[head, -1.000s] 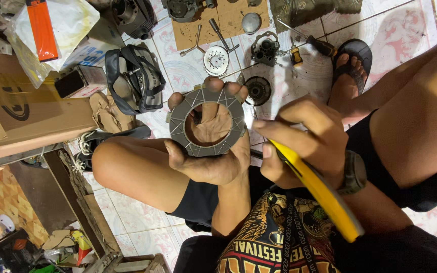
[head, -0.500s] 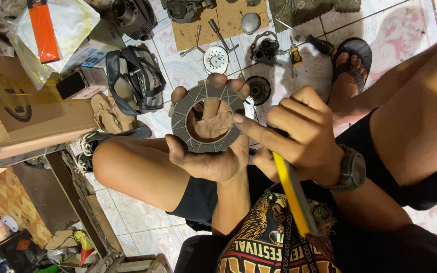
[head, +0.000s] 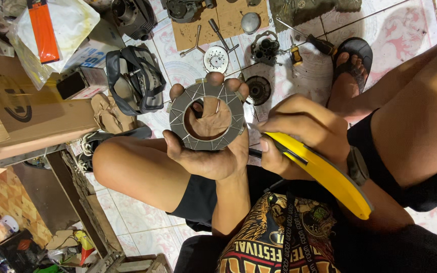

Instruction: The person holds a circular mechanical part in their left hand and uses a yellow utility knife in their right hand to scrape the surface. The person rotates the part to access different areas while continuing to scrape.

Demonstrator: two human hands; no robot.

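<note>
Left hand [head: 211,146] is lying palm-up, cradling a grey ring-shaped friction disc [head: 207,116] with thin radial grooves; fingertips are curling over the disc's far rim, thumb is pressing its left edge; palm is showing through the centre hole; disc is sitting roughly centre of view, above the person's left knee, raised off the floor.

Right hand [head: 299,134] is clenching a yellow utility knife [head: 324,172]; fingers are wrapping tight around the front of the handle; the handle is trailing down-right past the wrist; the knife's tip is pointing at the disc's right edge, just beside it; contact I cannot tell.

Further off on the tiled floor [head: 178,71]: a round perforated metal plate [head: 216,59], a dark round clutch part [head: 259,89] to the right of it, a screwdriver [head: 309,43] lying near a sandalled foot [head: 347,71]; a sheet of cardboard [head: 218,17] is carrying engine parts at the far edge.

Left side: a black strap bag [head: 135,78], a brown cardboard box [head: 21,111], a white plastic bag [head: 72,23] with an orange box [head: 44,30] on it.
</note>
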